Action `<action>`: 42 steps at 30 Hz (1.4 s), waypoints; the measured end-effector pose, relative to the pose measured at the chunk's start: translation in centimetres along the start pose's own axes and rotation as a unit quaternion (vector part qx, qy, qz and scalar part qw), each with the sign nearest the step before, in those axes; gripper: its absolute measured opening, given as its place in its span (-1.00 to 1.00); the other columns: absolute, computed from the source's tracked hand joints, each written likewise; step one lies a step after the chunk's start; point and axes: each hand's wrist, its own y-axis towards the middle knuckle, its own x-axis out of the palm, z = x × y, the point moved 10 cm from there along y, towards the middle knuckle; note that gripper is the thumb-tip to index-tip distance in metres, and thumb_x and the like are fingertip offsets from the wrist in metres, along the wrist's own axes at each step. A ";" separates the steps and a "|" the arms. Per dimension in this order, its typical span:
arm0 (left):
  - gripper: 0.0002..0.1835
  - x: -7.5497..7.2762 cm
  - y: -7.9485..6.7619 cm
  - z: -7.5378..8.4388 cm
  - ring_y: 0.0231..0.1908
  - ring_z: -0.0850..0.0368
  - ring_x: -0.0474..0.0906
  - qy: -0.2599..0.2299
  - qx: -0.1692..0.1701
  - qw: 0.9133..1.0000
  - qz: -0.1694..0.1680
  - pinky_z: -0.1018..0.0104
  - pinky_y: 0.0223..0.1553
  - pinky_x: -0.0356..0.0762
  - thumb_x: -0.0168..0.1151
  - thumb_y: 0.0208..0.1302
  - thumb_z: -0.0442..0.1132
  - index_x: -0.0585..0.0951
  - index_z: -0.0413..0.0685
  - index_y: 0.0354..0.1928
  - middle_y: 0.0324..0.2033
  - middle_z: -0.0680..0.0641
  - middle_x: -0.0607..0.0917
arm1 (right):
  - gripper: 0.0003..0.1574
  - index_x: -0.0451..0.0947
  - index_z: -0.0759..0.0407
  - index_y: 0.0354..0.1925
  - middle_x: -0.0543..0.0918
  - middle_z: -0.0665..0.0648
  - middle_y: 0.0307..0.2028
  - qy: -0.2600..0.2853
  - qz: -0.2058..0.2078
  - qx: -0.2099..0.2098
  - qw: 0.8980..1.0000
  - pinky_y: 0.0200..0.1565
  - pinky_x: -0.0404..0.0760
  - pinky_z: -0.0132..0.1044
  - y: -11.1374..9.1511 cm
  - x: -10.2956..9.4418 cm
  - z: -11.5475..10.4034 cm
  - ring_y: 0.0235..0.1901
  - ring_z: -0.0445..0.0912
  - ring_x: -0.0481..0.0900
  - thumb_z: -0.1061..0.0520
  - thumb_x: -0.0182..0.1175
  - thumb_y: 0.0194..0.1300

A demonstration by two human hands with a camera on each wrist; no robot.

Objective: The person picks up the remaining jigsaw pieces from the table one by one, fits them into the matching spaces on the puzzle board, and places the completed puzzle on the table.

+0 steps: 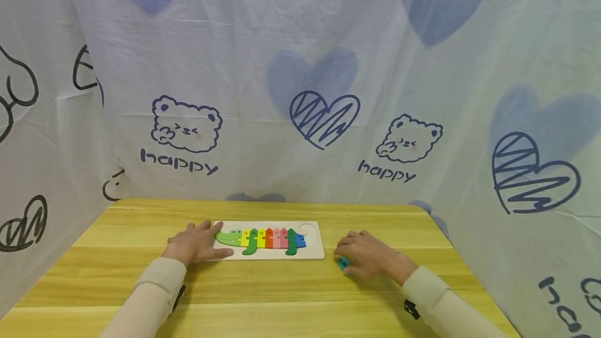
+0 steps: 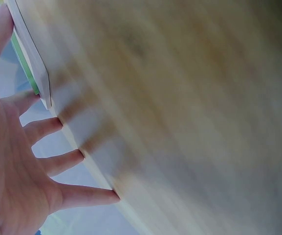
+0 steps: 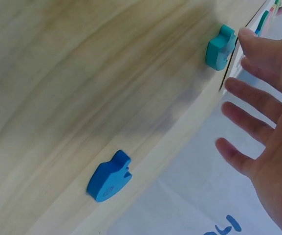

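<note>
A white puzzle board (image 1: pixel 318 252) lies on the table, bearing a row of coloured crocodile pieces with a green head (image 1: pixel 229 237) at its left end. My left hand (image 1: pixel 198 244) spreads its fingers at that end, thumb and index finger at the board's edge. In the left wrist view, the other fingertips rest on the wood. To the right of the board, my right hand (image 1: pixel 367 255) is over a teal puzzle piece (image 3: pixel 221 48). That piece sits by the thumb tip, and the fingers are spread. A loose blue puzzle piece (image 3: pixel 109 177) shows only in the right wrist view.
The wooden table (image 1: pixel 263 301) carries the board near its back edge. Behind and at both sides hangs a white curtain (image 1: pixel 253 77) printed with hearts, bears and lettering. A curved outline is drawn at the board's right end, beside a blue fitted piece (image 1: pixel 299 240).
</note>
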 end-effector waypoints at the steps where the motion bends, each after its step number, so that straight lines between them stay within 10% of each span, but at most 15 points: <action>1: 0.14 0.0 0.0 0.0 0.28 -0.57 0.14 0.000 0.000 1.000 0.001 -0.71 -0.24 0.20 -0.11 -0.12 0.69 0.20 0.15 0.44 0.40 -0.26 0.23 | -0.49 0.57 -0.08 0.07 0.62 -0.01 0.07 0.001 -0.001 -0.001 1.000 0.00 0.50 -0.05 -0.1 -0.1 0.0 0.04 -0.06 0.50 -0.19 0.26 0.18; 28: 0.13 0.0 0.1 0.0 0.26 -0.53 0.19 -0.001 0.001 1.000 0.007 -0.70 -0.24 0.22 -0.08 -0.12 0.68 0.22 0.15 0.43 0.39 -0.25 0.25 | -0.50 0.55 -0.16 0.09 0.63 -0.14 0.05 0.021 -0.011 -0.008 1.000 0.01 0.47 -0.14 -1.2 0.8 0.4 -0.02 -0.16 0.47 -0.03 0.34 0.14; 42: 0.13 0.0 0.1 -0.1 0.27 -0.54 0.18 0.001 -0.001 1.000 0.001 -0.69 -0.25 0.23 -0.09 -0.12 0.68 0.21 0.15 0.43 0.39 -0.25 0.25 | -0.49 0.61 -0.07 -0.02 0.58 -0.01 -0.16 -0.102 0.109 0.041 0.988 -0.04 0.49 0.03 0.5 -1.6 0.6 -0.15 -0.06 0.45 -0.24 0.27 0.11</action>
